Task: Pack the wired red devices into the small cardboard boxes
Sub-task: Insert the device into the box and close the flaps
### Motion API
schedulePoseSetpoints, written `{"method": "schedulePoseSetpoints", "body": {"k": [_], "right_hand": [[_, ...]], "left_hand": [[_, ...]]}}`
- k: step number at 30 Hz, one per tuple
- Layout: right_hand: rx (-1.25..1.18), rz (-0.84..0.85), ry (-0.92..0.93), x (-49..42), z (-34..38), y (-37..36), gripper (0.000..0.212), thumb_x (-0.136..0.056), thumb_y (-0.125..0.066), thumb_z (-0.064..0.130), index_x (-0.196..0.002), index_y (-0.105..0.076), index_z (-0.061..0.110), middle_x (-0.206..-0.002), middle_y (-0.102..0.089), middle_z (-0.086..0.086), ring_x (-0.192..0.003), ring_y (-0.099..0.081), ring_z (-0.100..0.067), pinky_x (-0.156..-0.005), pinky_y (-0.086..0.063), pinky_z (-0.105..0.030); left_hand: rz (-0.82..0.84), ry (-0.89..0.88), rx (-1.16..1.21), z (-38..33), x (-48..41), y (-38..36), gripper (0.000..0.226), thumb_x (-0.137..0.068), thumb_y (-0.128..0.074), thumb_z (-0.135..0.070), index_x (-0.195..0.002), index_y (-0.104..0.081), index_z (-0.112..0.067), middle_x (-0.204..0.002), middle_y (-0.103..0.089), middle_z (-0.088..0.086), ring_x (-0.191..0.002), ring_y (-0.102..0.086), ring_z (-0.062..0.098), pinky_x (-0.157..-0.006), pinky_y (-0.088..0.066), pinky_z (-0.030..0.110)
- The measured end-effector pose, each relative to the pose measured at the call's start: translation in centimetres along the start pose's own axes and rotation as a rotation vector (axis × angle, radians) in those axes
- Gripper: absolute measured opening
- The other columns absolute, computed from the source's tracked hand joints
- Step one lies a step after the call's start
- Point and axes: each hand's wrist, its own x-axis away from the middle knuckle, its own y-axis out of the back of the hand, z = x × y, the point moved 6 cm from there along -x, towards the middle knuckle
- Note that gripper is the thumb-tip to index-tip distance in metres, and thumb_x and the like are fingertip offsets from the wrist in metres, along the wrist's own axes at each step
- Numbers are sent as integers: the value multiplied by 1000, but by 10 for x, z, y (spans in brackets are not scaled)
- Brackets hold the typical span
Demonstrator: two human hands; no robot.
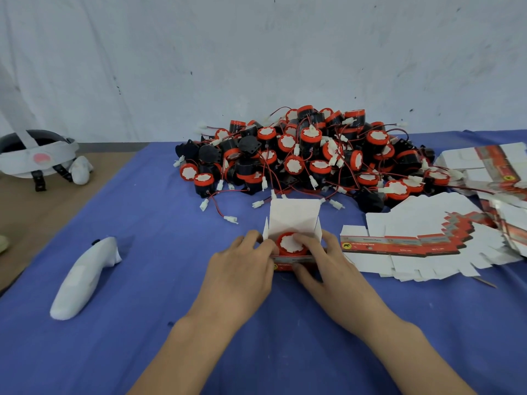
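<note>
Nearest on the blue desk (142,295), the left hand (242,269) grips the left side of the small cardboard box (295,216), fingers curled against its wall. The right hand (328,263) pinches the box's front, thumb below, fingertips on the red device (290,244) sitting inside between both hands. Right of them fan flat cartons (413,246). Behind lies the pile of wired red devices (308,155).
</note>
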Motion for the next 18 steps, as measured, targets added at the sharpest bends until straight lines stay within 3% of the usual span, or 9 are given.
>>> {"method": "schedulePoseSetpoints", "body": {"k": [2, 5, 7, 9, 12, 14, 18], "right_hand": [[-43, -14, 28, 1, 2, 3, 54, -101, -52, 41, -144, -24, 57, -159, -12, 16, -108, -57, -1, -91, -47, -21], [-195, -80, 40, 1, 8, 13, 55, -98, -44, 55, -141, -12, 70, -156, -14, 30, -114, -45, 22, -87, -42, -11], [-426, -163, -16, 1, 6, 19, 51, -98, -37, 59, -144, -16, 67, -151, -32, 35, -126, -41, 20, -95, -42, -13], [-615, -240, -98, -1, -2, 21, 40, -101, -32, 56, -140, -29, 58, -133, -53, 36, -122, -53, 10, -96, -46, -18], [-676, -258, -196, -3, -13, 17, 21, -108, -38, 27, -121, -49, 39, -111, -64, 30, -105, -61, 4, -88, -55, -30], [-681, -239, -212, -4, -14, 15, 23, -106, -45, 20, -119, -54, 36, -111, -67, 21, -104, -62, 3, -86, -55, -27], [-701, -222, -209, -8, -13, 15, 24, -105, -49, 16, -112, -60, 36, -106, -67, 16, -97, -63, 9, -77, -48, -10]], "left_hand": [[-26, 31, 147, 2, 1, 6, 32, -100, -36, -25, -128, -47, -37, -118, -54, -16, -92, -57, 8, -60, -43, 29], [-59, 97, 333, 6, 2, 13, 35, -101, -34, -28, -132, -31, -43, -119, -60, -20, -92, -61, 9, -73, -51, 36], [-50, 155, 413, 12, 2, 10, 32, -103, -33, -29, -132, -32, -42, -124, -59, -25, -94, -62, 7, -80, -51, 37], [-40, 178, 460, 17, 2, 4, 29, -104, -34, -28, -128, -43, -40, -112, -64, -26, -81, -60, 1, -73, -49, 33], [-35, 146, 602, 19, -1, -4, 31, -103, -39, -21, -119, -59, -39, -87, -64, -30, -68, -56, -8, -60, -40, 15], [-4, 87, 645, 17, -3, -11, 34, -103, -42, -15, -117, -65, -34, -92, -57, -39, -77, -56, -16, -63, -42, 9], [39, 45, 600, 12, -8, -28, 29, -101, -45, -16, -112, -67, -31, -129, -40, -27, -114, -51, -4, -86, -51, 28]]}}
